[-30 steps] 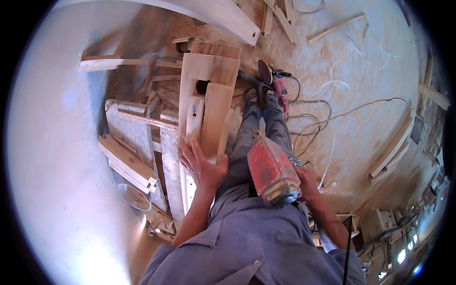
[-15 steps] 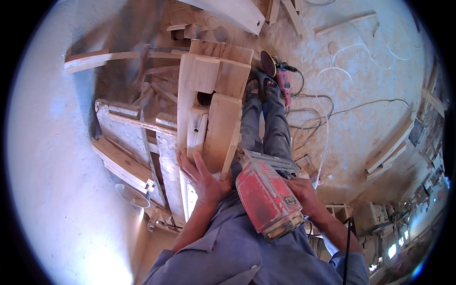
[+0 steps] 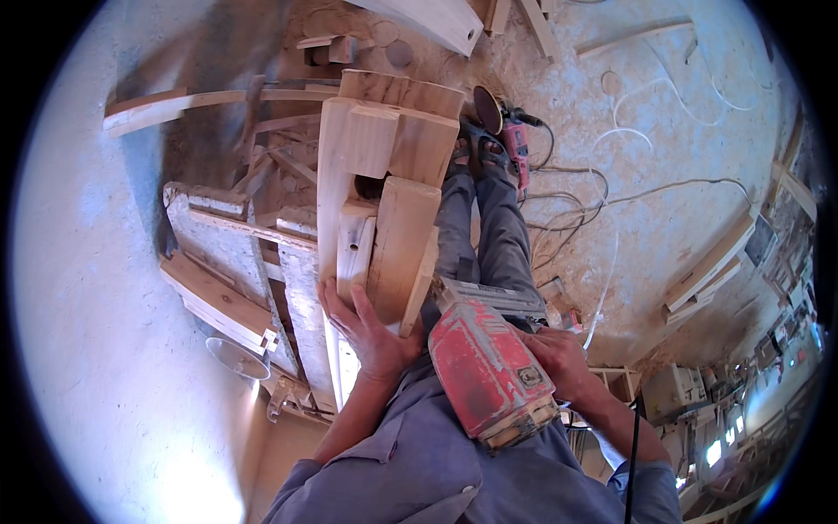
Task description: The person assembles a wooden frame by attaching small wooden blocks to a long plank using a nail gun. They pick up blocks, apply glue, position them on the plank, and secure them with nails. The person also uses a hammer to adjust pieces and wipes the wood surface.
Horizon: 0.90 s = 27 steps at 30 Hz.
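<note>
My left hand point(image 3: 377, 339) lies with spread fingers on the near end of a narrow wooden piece point(image 3: 355, 249) with a small hole in it. That piece sits in a stack of pale planks and blocks, beside a wider board point(image 3: 404, 240) and behind a short block point(image 3: 372, 140). A dark gap point(image 3: 370, 187) separates the narrow piece from the short block. Wrapped around the right side of a scuffed red power tool point(image 3: 489, 371) is my right hand point(image 3: 557, 358). The tool has a boxy housing and a grey metal far end; its exact kind is unclear. It is apart from the planks, over my lap.
A red angle grinder point(image 3: 517, 144) with a round disc lies by my feet, its cord point(image 3: 567, 205) looped on the dusty floor. Timber pieces point(image 3: 711, 266) lie at right. Left are a whitish worn board point(image 3: 218, 231), stacked timber point(image 3: 218, 301) and a pale wall point(image 3: 74, 288).
The view has shifted slightly, so the planks appear a little further left. Both hands keep their places on the wood and the red power tool.
</note>
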{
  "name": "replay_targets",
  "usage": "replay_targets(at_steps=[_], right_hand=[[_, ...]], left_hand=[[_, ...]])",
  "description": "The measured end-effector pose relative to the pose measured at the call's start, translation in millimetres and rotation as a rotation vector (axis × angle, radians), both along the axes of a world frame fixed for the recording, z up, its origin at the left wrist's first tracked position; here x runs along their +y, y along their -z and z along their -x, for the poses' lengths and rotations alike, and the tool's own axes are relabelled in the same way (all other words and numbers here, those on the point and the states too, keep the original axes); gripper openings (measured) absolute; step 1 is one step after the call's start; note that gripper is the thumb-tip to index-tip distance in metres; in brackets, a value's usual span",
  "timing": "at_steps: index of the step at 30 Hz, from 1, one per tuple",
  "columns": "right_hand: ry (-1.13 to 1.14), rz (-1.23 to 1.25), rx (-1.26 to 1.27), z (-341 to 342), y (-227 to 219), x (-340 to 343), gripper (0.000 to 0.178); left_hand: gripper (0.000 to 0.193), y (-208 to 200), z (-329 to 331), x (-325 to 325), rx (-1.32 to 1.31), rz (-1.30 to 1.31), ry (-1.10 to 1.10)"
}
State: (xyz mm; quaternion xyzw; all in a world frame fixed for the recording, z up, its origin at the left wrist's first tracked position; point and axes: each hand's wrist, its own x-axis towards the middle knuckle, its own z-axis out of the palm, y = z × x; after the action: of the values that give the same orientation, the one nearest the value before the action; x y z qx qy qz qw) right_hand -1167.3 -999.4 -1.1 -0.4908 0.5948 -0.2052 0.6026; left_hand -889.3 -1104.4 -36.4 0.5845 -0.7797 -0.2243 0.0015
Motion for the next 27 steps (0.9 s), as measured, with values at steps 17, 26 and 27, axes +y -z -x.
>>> replay_targets(at_steps=[17, 26, 27], right_hand=[[-0.02, 0.036, 0.05, 2.1, -4.3, -1.8, 0.069], [0.119, -0.123, -0.112, 3.1, 5.9, 26.6, 0.06], [0.127, -0.151, -0.116, 3.9, 4.9, 29.3, 0.056]], left_hand=[[0.04, 4.4, 1.6, -1.9, 0.229, 0.03, 0.211], [0.035, -8.6, 6.0, -6.3, 0.357, -0.002, 0.113], [0.035, -12.0, 7.8, -7.3, 0.367, -0.003, 0.113]])
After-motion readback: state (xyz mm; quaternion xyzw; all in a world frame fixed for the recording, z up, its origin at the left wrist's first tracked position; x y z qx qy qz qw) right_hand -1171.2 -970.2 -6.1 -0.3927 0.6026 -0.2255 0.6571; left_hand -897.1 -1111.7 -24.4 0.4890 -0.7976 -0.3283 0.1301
